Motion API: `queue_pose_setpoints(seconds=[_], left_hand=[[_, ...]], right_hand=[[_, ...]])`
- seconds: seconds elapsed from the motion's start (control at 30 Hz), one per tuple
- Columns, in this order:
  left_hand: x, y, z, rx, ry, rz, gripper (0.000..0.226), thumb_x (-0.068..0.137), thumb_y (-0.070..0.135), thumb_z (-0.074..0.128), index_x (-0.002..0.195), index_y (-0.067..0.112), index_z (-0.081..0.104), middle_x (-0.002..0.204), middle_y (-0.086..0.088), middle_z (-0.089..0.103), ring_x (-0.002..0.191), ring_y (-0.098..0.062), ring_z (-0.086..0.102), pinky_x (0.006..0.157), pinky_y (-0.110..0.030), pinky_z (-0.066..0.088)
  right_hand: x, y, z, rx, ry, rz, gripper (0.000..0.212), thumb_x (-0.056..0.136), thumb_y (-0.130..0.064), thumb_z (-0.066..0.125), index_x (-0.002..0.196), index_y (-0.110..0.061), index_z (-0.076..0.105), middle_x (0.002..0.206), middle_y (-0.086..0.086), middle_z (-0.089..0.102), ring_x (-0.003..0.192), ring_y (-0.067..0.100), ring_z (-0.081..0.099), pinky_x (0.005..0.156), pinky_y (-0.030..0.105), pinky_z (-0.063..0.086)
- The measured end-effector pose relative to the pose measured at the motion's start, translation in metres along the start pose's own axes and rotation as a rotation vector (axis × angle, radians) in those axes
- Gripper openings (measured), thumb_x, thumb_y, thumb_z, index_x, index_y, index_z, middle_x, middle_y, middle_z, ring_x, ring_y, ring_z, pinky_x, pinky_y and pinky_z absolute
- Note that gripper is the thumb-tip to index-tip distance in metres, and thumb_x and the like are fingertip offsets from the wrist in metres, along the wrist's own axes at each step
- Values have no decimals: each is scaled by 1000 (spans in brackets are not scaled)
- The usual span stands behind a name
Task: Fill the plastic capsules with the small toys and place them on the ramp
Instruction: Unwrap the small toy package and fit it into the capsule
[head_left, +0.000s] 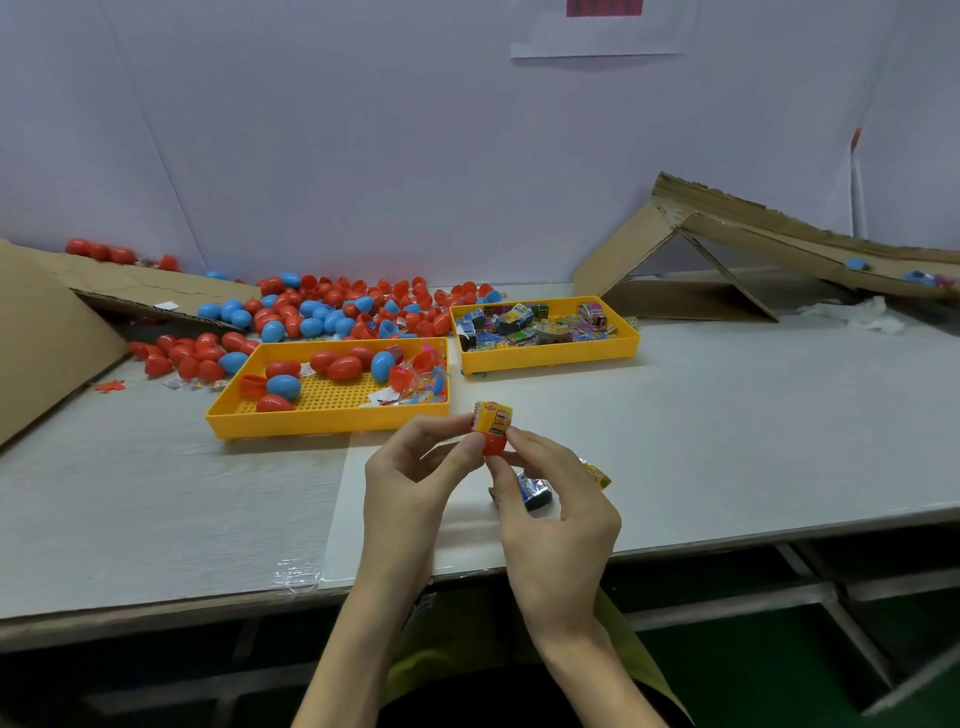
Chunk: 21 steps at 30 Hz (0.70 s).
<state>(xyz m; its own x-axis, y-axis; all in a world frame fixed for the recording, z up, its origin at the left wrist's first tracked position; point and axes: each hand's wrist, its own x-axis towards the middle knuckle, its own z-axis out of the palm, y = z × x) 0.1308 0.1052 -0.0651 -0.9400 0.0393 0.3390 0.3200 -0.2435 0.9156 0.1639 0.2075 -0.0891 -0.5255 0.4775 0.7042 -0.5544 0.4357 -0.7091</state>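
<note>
A red plastic capsule half (492, 446) is pinched mouth-up by the left hand (410, 483) over the grey table (727, 415), so a yellow-wrapped small toy (493, 417) can be pressed in by the right hand (558, 519), where a blue-wrapped spare toy (535, 491) is also gripped.

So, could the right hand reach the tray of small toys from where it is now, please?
Probably yes: bare table lies between the right hand and the toy tray, with nothing standing in the way. But the hand is busy, touching a yellow packet and holding spare packets.

Toy packet (493, 417) print illegible
</note>
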Motion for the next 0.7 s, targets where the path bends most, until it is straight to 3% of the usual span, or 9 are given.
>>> queue_pose_setpoints(seconds=[0.1, 0.27, 0.5, 0.6, 0.7], left_hand=[[1, -1, -1, -22, -16, -21, 24, 81, 26, 75, 101, 14, 76, 100, -8, 77, 98, -24, 73, 82, -28, 59], [3, 0, -2, -83, -68, -96, 17, 83, 22, 76, 99, 20, 77, 105, -11, 76, 103, -27, 72, 83, -30, 58], [5, 1, -2, -106, -91, -147, 23, 81, 28, 76, 98, 12, 74, 105, -13, 75, 102, -28, 71, 83, -31, 58], [6, 0, -2, -138, -111, -165, 22, 85, 20, 75, 103, 9, 69, 106, -12, 75, 102, -25, 71, 82, -30, 58], [7, 2, -2, -224, -122, -193, 30, 84, 17, 74, 110, 6, 66, 106, -14, 75, 99, -24, 72, 80, -26, 56]], right_hand=[[2, -2, 0, -3, -12, 21, 31, 86, -32, 69, 113, -17, 72, 108, -11, 72, 98, 0, 67, 86, 16, 54], [2, -2, -2, -22, -13, 16, 35, 84, -29, 71, 116, -16, 71, 109, -10, 71, 102, -4, 63, 90, 8, 48], [0, 5, -3, -33, -12, -47, 31, 81, -9, 76, 112, -8, 74, 113, 1, 71, 110, 5, 64, 94, 16, 51], [0, 2, -4, -36, -11, -51, 31, 81, -13, 75, 112, -8, 74, 113, 0, 71, 109, 5, 64, 94, 15, 50], [1, -2, -4, -48, -22, -3, 37, 81, -23, 75, 117, -14, 70, 111, -11, 68, 104, 1, 63, 90, 9, 48]])
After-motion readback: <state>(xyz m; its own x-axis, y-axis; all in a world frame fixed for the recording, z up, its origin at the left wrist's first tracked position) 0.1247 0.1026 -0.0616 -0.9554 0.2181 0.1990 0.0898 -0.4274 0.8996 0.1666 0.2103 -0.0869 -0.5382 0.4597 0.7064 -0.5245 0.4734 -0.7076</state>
